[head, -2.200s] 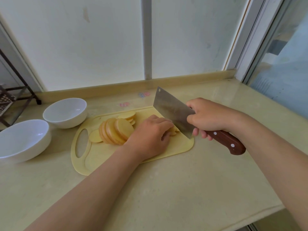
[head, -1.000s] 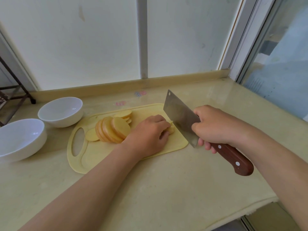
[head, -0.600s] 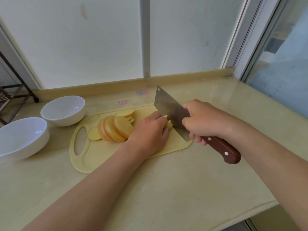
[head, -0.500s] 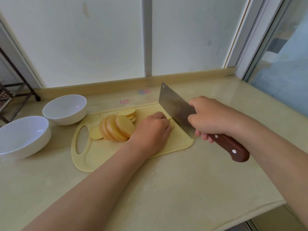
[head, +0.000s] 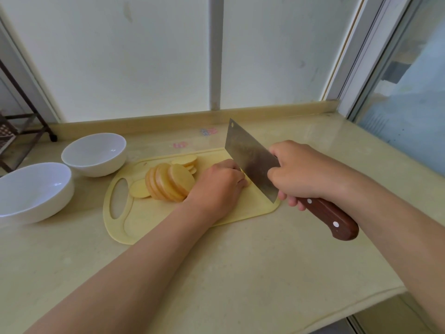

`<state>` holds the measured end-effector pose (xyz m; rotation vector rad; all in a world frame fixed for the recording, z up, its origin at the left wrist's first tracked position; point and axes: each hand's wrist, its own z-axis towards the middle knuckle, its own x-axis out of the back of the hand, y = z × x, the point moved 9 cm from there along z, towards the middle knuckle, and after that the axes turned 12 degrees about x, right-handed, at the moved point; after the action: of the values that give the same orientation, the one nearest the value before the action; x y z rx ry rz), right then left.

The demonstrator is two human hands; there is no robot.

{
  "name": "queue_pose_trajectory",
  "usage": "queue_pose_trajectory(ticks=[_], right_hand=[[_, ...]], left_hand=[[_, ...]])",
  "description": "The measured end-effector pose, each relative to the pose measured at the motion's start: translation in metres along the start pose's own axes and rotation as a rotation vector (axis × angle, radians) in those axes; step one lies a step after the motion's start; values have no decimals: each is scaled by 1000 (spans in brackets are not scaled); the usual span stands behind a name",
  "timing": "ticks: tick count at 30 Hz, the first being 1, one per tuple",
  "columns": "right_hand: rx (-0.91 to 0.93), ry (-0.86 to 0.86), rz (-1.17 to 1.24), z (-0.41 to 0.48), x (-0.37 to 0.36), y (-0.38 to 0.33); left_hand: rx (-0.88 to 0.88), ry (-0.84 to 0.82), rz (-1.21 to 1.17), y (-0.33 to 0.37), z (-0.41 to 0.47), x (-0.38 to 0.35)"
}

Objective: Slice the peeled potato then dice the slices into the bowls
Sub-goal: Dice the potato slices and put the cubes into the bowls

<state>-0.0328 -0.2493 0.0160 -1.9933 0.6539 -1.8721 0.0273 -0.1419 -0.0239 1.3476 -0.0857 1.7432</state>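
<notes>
Along a white panelled wall runs a beige stone counter (head: 240, 273), with a window (head: 409, 104) at the right end and a dark metal rack (head: 21, 131) at the far left. Two small stickers (head: 208, 131) sit near the back edge. Two white bowls (head: 96, 153) (head: 33, 189) stand side by side left of a yellow board (head: 134, 220), whose handle hole faces them.

On the board, a row of potato slices (head: 171, 183) leans together on edge. One slice (head: 139, 189) lies flat just left of the row, and a few more (head: 184, 161) are stacked flat behind it.

The left hand (head: 216, 186) rests knuckles-up on the board right of the row, its fingers curled down over a potato bit (head: 248, 182) that is mostly hidden beneath them. The right hand (head: 301, 172) grips a cleaver (head: 250, 160) where the blade meets the brown wooden handle, fingers wrapped tight. The blade stands on edge, its flat side close against the left knuckles and its heel over the board's right edge.
</notes>
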Motion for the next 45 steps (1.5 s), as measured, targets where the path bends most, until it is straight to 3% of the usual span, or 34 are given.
queue_pose_trajectory(ticks=[25, 33, 45], right_hand=[[-42, -150, -80, 15, -23, -12], [-47, -50, 9, 22, -8, -3], [-19, 4, 31, 1, -5, -11]], left_hand=[[-9, 1, -19, -1, 2, 3], [102, -145, 20, -8, 11, 3], [175, -181, 98, -16, 11, 6]])
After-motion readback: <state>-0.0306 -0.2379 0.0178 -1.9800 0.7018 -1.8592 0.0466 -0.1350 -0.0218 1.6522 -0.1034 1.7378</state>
